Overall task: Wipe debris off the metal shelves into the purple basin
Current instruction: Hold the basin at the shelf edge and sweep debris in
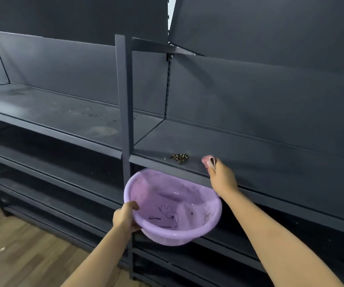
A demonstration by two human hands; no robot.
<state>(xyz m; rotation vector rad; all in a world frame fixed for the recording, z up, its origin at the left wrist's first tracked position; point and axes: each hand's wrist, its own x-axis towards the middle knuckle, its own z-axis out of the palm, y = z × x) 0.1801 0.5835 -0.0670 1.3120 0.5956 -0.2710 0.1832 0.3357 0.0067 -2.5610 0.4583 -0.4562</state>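
My left hand grips the rim of the purple basin and holds it just below the front edge of the dark metal shelf. A few dark specks lie in the basin's bottom. My right hand holds a small pink cloth on the shelf surface near its front edge. A little heap of brownish debris lies on the shelf just left of the cloth, above the basin. More scattered crumbs lie on the shelf section to the left.
A vertical metal upright divides the two shelf sections, right beside the basin. Lower shelves run beneath. The upper shelf's underside hangs overhead. Wooden floor shows at the bottom left.
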